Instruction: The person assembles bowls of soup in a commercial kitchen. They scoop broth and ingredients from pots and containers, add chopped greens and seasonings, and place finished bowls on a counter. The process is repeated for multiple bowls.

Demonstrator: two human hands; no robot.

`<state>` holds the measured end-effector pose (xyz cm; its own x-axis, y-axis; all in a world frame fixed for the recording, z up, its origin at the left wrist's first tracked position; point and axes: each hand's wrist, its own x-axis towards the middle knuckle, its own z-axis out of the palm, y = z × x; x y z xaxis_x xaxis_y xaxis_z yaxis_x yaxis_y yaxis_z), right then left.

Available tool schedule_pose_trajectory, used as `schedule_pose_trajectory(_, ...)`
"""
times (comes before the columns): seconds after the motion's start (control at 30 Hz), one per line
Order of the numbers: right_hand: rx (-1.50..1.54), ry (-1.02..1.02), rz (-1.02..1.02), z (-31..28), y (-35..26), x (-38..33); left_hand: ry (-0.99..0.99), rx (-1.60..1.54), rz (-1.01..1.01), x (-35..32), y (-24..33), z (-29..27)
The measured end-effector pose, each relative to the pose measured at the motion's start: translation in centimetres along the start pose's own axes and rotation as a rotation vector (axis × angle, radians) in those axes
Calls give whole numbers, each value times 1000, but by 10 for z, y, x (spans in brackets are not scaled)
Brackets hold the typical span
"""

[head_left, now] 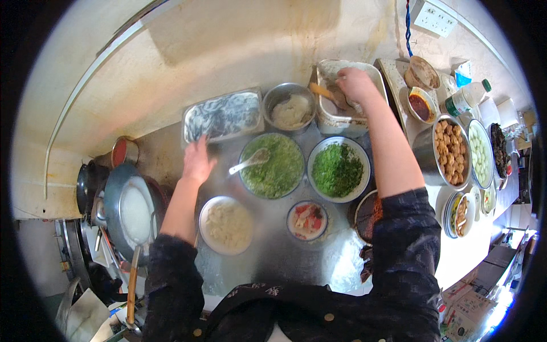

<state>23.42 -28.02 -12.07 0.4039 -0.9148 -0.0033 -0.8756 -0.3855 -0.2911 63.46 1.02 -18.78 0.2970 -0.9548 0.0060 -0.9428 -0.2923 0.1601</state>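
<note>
My left hand (198, 162) is at the front edge of a rectangular metal tray (188, 130) holding white, streaky liquid. Its fingers are apart, with nothing seen in them. My right hand (358, 85) reaches into a white rectangular tub (342, 126) of greyish contents. Those fingers curl downward, and whatever they hold is hidden. Beside them in the tub lies a wooden scoop (322, 91). Between my hands stands a round metal bowl (289, 126) of pale paste. Nearer are a bowl of green mash (279, 171) with a white spoon (249, 161) and a bowl of chopped greens (338, 171).
A wok (117, 196) with whitish liquid sits at the left, a wooden-handled ladle (132, 285) across its rim. Close to me are a bowl of pale pieces (227, 225) and a small bowl (307, 220) of red pieces. Further right stands a pot of brown balls (451, 153).
</note>
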Motion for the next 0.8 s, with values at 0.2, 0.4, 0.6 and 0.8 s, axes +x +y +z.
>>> schedule_pose_trajectory(0.2, 50, -52, 56, 24, -2, 41, 183, -364, 253, 58, 119, -50)
schedule_pose_trajectory(0.4, -91, 63, 180, -3, 13, 15, 47, -490, 508, 137, 274, -15)
schedule_pose_trajectory(0.6, -134, 49, 181, -12, 27, -18, 64, -435, 599, 119, 270, -11)
schedule_pose_trajectory(0.8, 189, -47, -78, 15, 9, -39, -3, -349, 462, 87, 249, -3)
